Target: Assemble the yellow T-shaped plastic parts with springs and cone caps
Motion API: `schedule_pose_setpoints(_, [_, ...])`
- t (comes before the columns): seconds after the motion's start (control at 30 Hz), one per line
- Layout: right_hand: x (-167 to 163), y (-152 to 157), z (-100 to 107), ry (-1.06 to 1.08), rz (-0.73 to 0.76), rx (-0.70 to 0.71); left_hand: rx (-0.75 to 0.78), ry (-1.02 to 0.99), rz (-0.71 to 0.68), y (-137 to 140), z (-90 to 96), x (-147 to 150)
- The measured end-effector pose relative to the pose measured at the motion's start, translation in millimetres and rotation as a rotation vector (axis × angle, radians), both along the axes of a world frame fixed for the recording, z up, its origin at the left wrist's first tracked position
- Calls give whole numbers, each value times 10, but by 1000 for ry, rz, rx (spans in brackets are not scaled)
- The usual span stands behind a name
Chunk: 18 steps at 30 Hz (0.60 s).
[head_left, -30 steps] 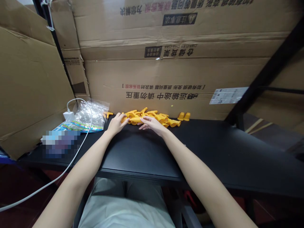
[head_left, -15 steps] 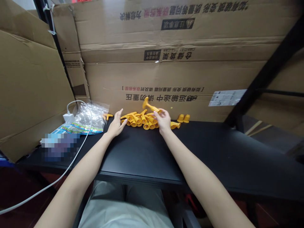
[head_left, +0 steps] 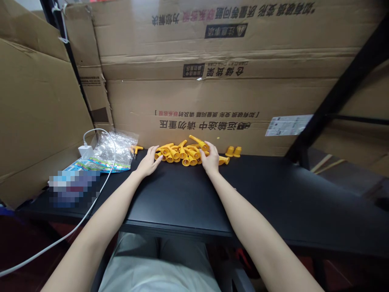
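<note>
A pile of yellow T-handled pieces [head_left: 183, 154] with flared hollow ends lies on the black tabletop against the cardboard. My left hand [head_left: 148, 162] rests at the pile's left side, fingers spread, holding nothing. At the right end, my right hand [head_left: 211, 159] is closed around the flared end of one yellow T-handled piece [head_left: 198, 141], low on top of the others. Its fingertips are partly hidden. Another yellow piece [head_left: 224, 160] lies just right of that hand. Two yellow cone-shaped caps [head_left: 233, 151] stand farther right.
Left of the pile lie a yellow T-handle with a metal spiral [head_left: 135, 151] and a clear plastic bag [head_left: 112, 150]. A white charger [head_left: 86, 151] trails a cable [head_left: 103, 190] over the table edge. Cardboard [head_left: 194, 95] walls the back; a black post [head_left: 331, 89] slants at right.
My right hand has lowered the yellow T-handled piece from above the pile onto its right end. My left hand stays beside the pile.
</note>
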State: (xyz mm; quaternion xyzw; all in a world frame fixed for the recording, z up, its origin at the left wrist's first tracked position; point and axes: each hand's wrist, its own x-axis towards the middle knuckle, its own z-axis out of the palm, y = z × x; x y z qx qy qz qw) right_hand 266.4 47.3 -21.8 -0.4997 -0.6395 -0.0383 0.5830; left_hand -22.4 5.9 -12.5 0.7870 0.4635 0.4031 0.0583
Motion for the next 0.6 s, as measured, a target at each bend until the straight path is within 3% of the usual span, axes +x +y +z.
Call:
schedule_pose_setpoints(0.33, [-300,-113,-24,-458,64,-112,-51,54,-8,27,-50,8])
schedule_pose_setpoints(0.6, [-363,-206,15,-556,33,-203,-63,195,50,181,-168,-61])
